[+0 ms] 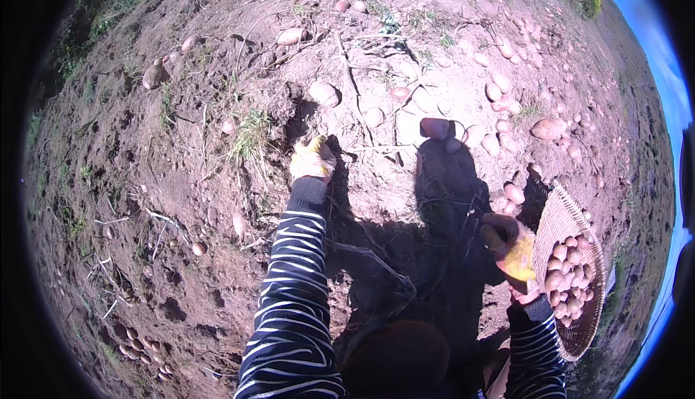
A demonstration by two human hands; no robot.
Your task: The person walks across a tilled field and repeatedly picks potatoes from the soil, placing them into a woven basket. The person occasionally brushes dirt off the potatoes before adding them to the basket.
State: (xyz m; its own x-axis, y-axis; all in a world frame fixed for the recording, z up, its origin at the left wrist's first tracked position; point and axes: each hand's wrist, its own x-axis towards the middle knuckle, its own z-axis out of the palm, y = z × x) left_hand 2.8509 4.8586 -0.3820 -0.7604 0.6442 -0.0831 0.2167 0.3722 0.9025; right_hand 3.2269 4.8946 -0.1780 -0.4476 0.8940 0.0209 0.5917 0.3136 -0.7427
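Observation:
My left hand (pixel 313 159), in a yellow and white glove, reaches to the soil beside a dark hollow; its fingers point down and whatever they touch is hidden. A large potato (pixel 324 94) lies just beyond it, and a tuft of grass (pixel 252 135) is to its left. My right hand (pixel 509 247), in a yellow glove with dark fingertips, hangs over shaded ground next to a wicker basket (pixel 549 217). Its fingers are curled, and no object shows in them. Small potatoes (pixel 567 279) are piled inside the tilted basket. Two potatoes (pixel 513 193) lie near the right fingertips.
Many potatoes (pixel 502 82) are scattered over the soil at the upper right. A small heap of potatoes (pixel 144 349) is at the lower left. Dry stalks (pixel 347 67) cross the ground ahead. My shadow (pixel 445 192) darkens the soil between the hands.

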